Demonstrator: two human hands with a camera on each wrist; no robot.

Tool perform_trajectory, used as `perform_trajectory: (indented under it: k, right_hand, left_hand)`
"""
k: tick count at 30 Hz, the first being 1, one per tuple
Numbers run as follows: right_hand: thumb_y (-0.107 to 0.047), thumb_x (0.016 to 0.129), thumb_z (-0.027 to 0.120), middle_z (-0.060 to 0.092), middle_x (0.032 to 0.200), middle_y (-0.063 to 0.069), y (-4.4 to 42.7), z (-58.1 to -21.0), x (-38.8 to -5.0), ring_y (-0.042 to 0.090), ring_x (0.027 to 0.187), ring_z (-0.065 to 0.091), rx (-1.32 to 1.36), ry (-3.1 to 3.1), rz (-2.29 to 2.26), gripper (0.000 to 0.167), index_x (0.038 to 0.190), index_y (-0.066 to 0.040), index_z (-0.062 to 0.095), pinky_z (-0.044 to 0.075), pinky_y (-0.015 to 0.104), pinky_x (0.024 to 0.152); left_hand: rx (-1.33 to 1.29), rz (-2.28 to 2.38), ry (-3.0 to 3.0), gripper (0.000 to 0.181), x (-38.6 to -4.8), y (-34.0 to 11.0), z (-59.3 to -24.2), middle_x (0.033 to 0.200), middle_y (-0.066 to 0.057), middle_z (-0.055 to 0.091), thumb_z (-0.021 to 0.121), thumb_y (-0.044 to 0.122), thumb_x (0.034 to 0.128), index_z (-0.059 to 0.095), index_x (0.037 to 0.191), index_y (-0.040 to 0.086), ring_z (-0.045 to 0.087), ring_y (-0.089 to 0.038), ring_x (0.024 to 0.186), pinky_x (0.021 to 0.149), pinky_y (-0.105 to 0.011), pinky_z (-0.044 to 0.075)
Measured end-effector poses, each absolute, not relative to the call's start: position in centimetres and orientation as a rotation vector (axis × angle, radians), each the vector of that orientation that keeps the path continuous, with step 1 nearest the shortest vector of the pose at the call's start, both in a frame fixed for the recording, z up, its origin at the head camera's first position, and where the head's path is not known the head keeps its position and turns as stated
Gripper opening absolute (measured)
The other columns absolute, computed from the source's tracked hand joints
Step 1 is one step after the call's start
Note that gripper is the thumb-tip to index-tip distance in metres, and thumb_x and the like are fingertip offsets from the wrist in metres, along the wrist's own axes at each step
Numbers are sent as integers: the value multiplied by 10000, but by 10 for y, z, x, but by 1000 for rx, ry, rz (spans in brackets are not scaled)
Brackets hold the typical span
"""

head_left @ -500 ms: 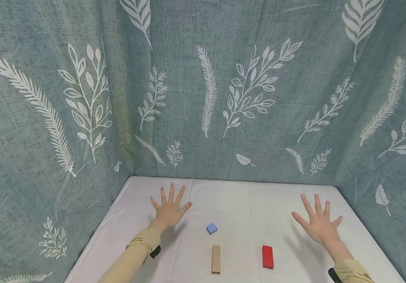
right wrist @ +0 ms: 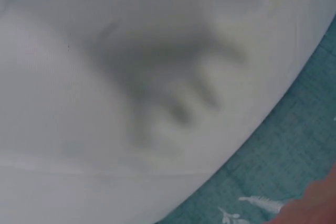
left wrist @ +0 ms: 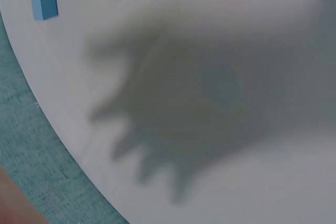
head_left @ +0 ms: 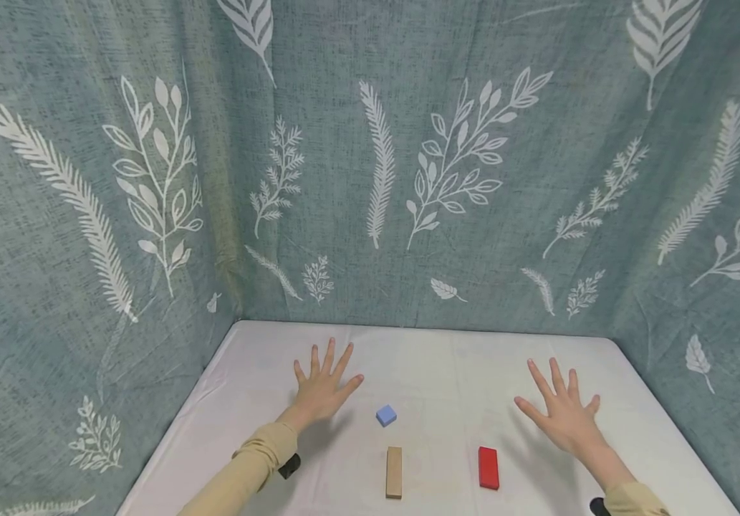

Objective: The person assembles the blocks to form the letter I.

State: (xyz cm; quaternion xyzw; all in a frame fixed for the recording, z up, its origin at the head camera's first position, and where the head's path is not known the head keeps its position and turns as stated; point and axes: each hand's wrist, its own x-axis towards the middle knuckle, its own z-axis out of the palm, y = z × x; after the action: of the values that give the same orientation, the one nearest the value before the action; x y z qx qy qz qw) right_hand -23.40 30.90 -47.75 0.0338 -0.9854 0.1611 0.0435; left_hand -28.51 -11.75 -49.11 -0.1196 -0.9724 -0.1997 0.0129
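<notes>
With fingers spread, my left hand (head_left: 319, 391) hovers over the table's left side, left of a small blue block (head_left: 386, 416). My right hand (head_left: 566, 416), also spread, is held above the right side, up and to the right of a flat red block (head_left: 488, 468). Neither hand touches a block. A tan wooden block (head_left: 394, 473) lies lengthwise between the two, nearer the front. In the left wrist view the blue block (left wrist: 45, 2) sits at the top left, beside the hand's shadow. The right wrist view shows a hand shadow on the cloth.
A white cloth (head_left: 434, 373) covers the table. Grey-green curtains (head_left: 344, 179) with white leaf prints enclose its back and sides. A dark wrist strap (head_left: 289, 466) shows at the left cuff.
Both hands have moved inward, the left one to the right and the right one to the left, each slightly nearer the front. The three blocks stay where they were.
</notes>
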Motion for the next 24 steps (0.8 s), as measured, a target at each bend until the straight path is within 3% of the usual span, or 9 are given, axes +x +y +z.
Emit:
perform_trajectory:
  k: [10, 24]
  right_hand:
    - [-649, 877, 471, 123, 1569, 232, 295, -482, -231, 574, 1378, 91, 178, -2982, 483, 831, 1531, -270, 124, 33, 864, 932]
    - [-620, 881, 499, 140, 1577, 205, 288, -488, -224, 533, 1398, 118, 230, -3020, 644, 810, 1528, -289, 139, 87, 851, 939]
  left_hand:
    - [-477, -693, -2948, 668, -279, -105, -493, 1604, -128, -1, 354, 526, 977, 132, 1532, 227, -36, -442, 1451, 1104, -730, -22]
    - [-565, -881, -2831, 630, -272, -92, -496, 1594, -116, 131, 387, 468, 986, 190, 1523, 204, 77, -401, 1461, 1135, -692, 38]
